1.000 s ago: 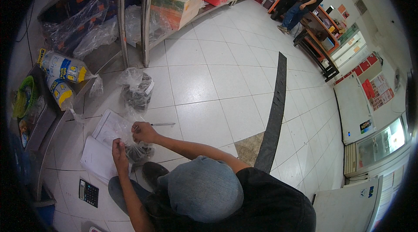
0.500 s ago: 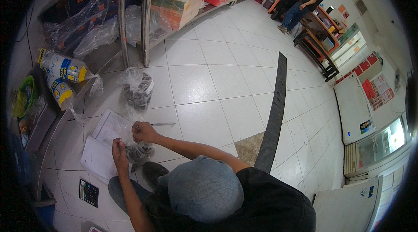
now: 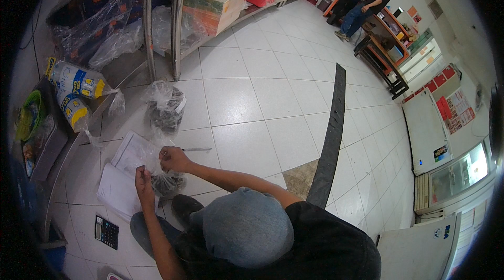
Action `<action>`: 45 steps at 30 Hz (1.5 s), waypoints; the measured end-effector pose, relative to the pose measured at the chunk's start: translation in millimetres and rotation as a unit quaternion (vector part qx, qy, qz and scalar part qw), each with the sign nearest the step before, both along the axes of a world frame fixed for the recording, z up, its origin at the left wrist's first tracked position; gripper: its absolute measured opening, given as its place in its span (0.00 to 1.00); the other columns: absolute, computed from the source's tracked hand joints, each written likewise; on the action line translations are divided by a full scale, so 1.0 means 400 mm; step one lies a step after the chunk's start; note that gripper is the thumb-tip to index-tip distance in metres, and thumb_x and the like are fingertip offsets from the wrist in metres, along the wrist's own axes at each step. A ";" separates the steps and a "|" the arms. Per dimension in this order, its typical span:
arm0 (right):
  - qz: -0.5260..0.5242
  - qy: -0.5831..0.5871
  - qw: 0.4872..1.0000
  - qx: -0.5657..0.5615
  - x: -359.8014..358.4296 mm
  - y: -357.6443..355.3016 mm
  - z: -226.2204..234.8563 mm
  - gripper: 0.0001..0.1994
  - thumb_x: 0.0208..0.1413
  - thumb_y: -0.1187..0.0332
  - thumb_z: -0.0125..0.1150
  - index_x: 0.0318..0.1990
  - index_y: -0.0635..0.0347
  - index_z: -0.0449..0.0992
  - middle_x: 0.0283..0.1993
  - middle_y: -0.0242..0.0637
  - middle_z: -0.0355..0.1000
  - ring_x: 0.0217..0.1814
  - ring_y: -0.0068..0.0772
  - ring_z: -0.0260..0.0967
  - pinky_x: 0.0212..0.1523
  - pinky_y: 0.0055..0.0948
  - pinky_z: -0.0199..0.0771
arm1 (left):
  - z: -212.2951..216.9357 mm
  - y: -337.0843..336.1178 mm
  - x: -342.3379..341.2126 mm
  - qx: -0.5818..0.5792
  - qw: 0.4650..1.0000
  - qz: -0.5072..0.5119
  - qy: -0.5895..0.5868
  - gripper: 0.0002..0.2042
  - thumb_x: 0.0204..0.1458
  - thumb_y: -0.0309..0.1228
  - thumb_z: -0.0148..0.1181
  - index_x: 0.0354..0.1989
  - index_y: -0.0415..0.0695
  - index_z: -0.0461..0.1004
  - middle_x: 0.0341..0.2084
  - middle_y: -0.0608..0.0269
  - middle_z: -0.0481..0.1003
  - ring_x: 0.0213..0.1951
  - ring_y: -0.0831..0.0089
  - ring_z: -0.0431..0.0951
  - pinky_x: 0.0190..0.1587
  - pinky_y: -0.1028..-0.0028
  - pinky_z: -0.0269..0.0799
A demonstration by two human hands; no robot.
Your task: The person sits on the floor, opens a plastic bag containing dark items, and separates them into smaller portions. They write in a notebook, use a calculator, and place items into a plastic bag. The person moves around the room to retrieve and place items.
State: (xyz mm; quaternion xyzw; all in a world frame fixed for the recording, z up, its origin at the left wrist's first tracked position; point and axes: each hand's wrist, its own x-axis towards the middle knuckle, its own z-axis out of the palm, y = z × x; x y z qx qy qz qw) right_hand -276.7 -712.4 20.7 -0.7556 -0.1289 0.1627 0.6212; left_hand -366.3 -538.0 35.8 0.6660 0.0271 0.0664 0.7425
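Bag (image 3: 171, 185), beside the notebook (image 3: 115, 192), is pinched at its gathered plastic by the left hand (image 3: 145, 185) and right hand (image 3: 175, 159), slightly apart. Its neck is seemingly being opened or tied; next, a steady pinch on thin film is called for.

Even light glints off the white floor tiles (image 3: 236, 99); fisheye edges bend and darken to black.
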 end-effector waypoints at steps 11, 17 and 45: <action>-0.007 -0.048 0.999 -0.007 -0.003 -0.001 -0.013 0.07 0.49 0.79 0.60 0.36 0.69 0.70 0.26 0.41 0.76 0.25 0.27 0.76 0.27 0.27 0.77 | -0.008 0.005 0.002 0.004 1.000 -0.008 0.003 0.17 0.65 0.41 0.51 0.48 0.38 0.66 0.35 0.68 0.66 0.39 0.78 0.64 0.46 0.79 0.61; -0.005 -0.040 0.999 0.001 -0.003 0.000 -0.014 0.07 0.49 0.79 0.60 0.36 0.69 0.70 0.26 0.41 0.76 0.25 0.27 0.76 0.27 0.27 0.76 | -0.010 0.009 0.001 0.016 1.000 -0.004 0.017 0.17 0.64 0.41 0.52 0.48 0.38 0.66 0.35 0.68 0.66 0.39 0.78 0.64 0.46 0.79 0.60; -0.004 -0.031 0.999 0.010 -0.009 0.001 -0.008 0.07 0.50 0.78 0.60 0.36 0.69 0.70 0.26 0.41 0.76 0.24 0.27 0.76 0.27 0.28 0.77 | -0.010 0.011 0.003 -0.013 1.000 -0.009 0.013 0.15 0.65 0.41 0.51 0.46 0.39 0.66 0.36 0.67 0.66 0.41 0.77 0.64 0.48 0.79 0.59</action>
